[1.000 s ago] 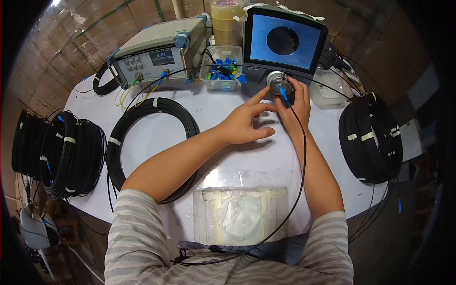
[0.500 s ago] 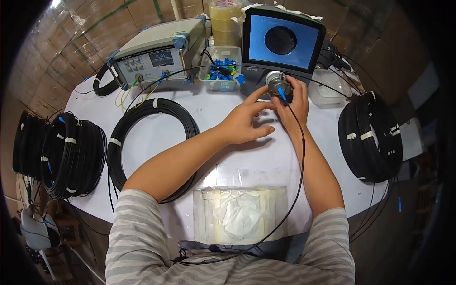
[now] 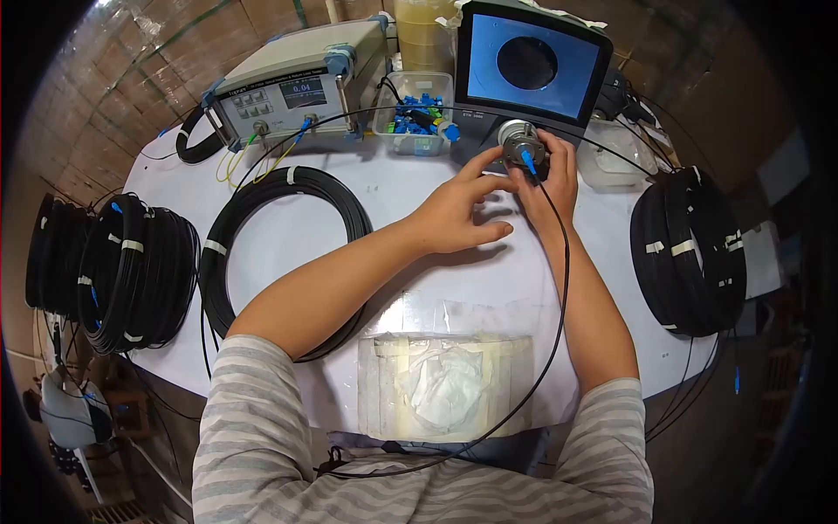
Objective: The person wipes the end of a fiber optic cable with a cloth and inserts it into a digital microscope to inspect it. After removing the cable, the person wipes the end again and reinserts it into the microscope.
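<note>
A fiber inspection microscope with a lit screen (image 3: 528, 65) stands at the back of the table, showing a dark round disc on blue. Below the screen is its round metal connector holder (image 3: 522, 140). A blue fiber connector (image 3: 528, 161) is plugged into the holder, and its black cable (image 3: 567, 262) hangs down toward my lap. My right hand (image 3: 552, 188) wraps around the holder's right side. My left hand (image 3: 458, 210) has its index fingertip at the holder's left side, with thumb and other fingers apart and nothing held.
A light tester (image 3: 292, 92) reading 0.04 stands back left, beside a clear box (image 3: 415, 144) of blue connector parts. Black cable coils (image 3: 288, 179) lie left, and more (image 3: 685, 253) stand right. A taped pad with white tissue (image 3: 445, 384) lies in front of me.
The whole view has shifted slightly, with the scene lower right at the back. Both hands keep nearly the same places at the connector holder.
</note>
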`<move>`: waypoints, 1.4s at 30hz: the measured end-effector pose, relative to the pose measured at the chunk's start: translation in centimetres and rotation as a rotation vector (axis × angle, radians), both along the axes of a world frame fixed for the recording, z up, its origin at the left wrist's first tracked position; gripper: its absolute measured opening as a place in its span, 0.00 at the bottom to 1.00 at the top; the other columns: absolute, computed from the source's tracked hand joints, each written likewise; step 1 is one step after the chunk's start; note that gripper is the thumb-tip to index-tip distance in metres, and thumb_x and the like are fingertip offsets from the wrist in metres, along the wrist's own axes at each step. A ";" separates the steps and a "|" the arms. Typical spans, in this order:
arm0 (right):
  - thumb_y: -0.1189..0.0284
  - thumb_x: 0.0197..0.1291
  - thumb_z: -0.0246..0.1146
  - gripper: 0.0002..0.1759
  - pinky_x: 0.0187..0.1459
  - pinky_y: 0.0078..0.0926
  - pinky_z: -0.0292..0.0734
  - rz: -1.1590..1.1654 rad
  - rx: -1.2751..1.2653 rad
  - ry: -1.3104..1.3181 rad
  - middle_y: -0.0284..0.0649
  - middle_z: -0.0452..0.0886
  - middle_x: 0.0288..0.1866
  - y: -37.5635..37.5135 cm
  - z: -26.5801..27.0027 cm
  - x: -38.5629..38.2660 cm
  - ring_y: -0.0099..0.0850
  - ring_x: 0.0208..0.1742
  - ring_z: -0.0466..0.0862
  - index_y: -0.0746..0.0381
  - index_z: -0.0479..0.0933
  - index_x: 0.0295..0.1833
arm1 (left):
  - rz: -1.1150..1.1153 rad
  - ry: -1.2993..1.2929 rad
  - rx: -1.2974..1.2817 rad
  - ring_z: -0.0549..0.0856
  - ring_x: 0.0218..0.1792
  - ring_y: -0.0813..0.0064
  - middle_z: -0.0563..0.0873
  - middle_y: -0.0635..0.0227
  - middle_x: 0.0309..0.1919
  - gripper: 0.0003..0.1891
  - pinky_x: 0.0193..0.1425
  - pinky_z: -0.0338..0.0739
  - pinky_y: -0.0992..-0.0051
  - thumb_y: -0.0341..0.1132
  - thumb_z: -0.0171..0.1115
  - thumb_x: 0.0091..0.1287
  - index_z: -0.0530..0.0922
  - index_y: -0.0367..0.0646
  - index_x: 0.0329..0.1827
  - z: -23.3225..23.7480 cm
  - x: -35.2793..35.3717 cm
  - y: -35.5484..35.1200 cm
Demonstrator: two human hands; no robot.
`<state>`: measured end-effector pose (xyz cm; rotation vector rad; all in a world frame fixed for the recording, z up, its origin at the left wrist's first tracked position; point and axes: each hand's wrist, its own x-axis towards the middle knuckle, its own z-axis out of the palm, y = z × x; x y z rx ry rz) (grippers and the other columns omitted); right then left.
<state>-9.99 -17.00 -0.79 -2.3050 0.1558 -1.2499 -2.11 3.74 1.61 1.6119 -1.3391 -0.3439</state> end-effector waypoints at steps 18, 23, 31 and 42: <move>0.68 0.59 0.78 0.39 0.70 0.43 0.79 -0.020 0.088 0.064 0.43 0.76 0.70 0.9 0.1 -0.7 0.47 0.70 0.81 0.53 0.73 0.77 | -0.027 -0.101 0.034 0.80 0.76 0.50 0.54 0.45 0.91 0.37 0.68 0.83 0.60 0.49 0.80 0.65 0.81 0.47 0.76 -0.3 0.0 0.3; 0.69 0.59 0.78 0.39 0.70 0.43 0.79 -0.021 0.075 0.049 0.43 0.76 0.70 1.0 0.1 -0.7 0.47 0.70 0.81 0.53 0.73 0.77 | -0.018 -0.111 0.071 0.80 0.77 0.46 0.53 0.44 0.91 0.37 0.69 0.83 0.57 0.47 0.79 0.64 0.80 0.48 0.77 0.1 -0.3 0.3; 0.69 0.61 0.78 0.38 0.69 0.43 0.80 -0.022 0.093 0.061 0.43 0.76 0.71 0.9 0.0 -0.7 0.47 0.70 0.82 0.53 0.74 0.77 | 0.003 -0.180 -0.017 0.90 0.62 0.43 0.54 0.41 0.90 0.37 0.64 0.86 0.56 0.47 0.78 0.59 0.81 0.49 0.74 -0.6 -0.2 -0.1; 0.68 0.62 0.78 0.38 0.69 0.44 0.80 -0.018 0.109 0.053 0.43 0.77 0.71 1.1 0.0 -0.8 0.47 0.70 0.82 0.53 0.74 0.77 | -0.016 -0.119 0.055 0.82 0.75 0.47 0.53 0.45 0.91 0.38 0.68 0.84 0.57 0.49 0.78 0.65 0.79 0.48 0.78 0.1 -0.3 0.2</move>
